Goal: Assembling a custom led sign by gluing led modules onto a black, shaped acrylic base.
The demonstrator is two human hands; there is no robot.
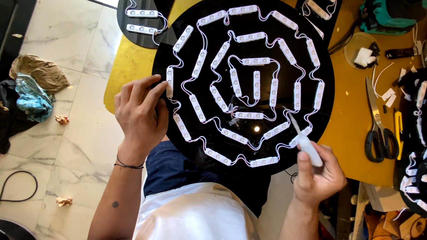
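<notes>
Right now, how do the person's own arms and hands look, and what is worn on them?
Both hands are bare, without gloves, rings or sleeves. The left hand has a thin dark cord bracelet around the wrist, and a small dark round mark shows on that forearm. The right hand and its wrist carry nothing visible.

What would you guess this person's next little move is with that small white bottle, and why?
Probably lowering the white squeeze bottle in the right hand to the black round board, near its lower right rim. Its thin nozzle already points there, and the left hand steadies the board's left edge.
</notes>
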